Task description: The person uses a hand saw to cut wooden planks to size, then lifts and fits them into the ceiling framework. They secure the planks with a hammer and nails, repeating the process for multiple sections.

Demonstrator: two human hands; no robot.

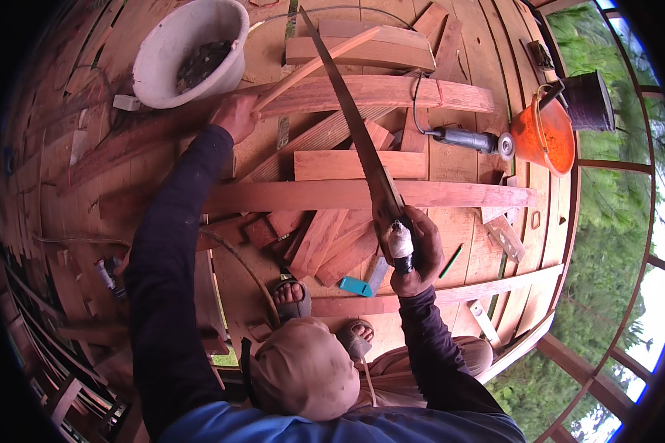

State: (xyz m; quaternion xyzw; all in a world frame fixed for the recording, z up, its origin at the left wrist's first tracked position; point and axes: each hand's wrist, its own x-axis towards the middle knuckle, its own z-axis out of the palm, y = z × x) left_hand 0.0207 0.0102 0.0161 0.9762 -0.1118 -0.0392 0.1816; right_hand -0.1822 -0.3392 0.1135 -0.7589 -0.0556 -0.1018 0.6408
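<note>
My right hand (pixel 421 255) is closed round the handle of a handsaw (pixel 352 118), which is wrapped in white and black. The long toothed blade points away from me and slants to the left at its tip. Farther off on the left, my left hand (pixel 236 118) grips the near end of a thin wooden strip (pixel 321 63). In the picture the blade crosses over the strip; whether they touch I cannot tell. Beneath them lies a long reddish plank (pixel 391 90), and a second plank (pixel 288 195) runs across nearer to me.
A whitish tub (pixel 151 70) holding dark pieces stands far left. An angle grinder (pixel 469 140) with its cord lies right of the boards, beside an orange bucket (pixel 550 136) and a black bucket (pixel 590 103). Offcuts (pixel 332 240), a turquoise object (pixel 356 286) and a green pencil (pixel 451 261) lie near my sandalled feet.
</note>
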